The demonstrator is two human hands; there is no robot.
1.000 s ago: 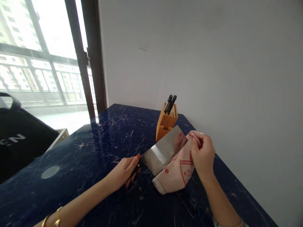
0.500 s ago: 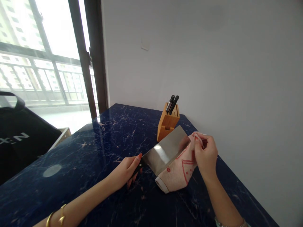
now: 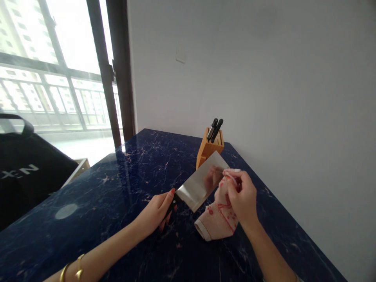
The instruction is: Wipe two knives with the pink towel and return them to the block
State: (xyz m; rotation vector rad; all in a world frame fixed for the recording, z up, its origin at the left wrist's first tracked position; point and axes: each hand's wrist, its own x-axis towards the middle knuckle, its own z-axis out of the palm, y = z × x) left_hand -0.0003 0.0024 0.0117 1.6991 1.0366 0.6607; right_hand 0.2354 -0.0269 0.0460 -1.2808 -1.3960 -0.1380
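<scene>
My left hand (image 3: 155, 213) grips the black handle of a broad steel cleaver (image 3: 201, 180), blade tilted up over the dark blue marble table (image 3: 117, 188). My right hand (image 3: 242, 197) is closed on a pink cloth with red print (image 3: 217, 217), pressing its top against the blade's right side. The cloth's lower end hangs down onto the table. A wooden knife block (image 3: 209, 150) with two black handles stands just behind the blade, near the wall.
A black bag (image 3: 26, 172) sits at the left beyond the table edge. A window (image 3: 55, 70) with a dark frame fills the left background. A grey wall (image 3: 264, 86) runs along the table's far and right sides.
My right hand has slid the cloth leftward along the blade, from its far end toward the middle. The left hand and cleaver stay nearly still.
</scene>
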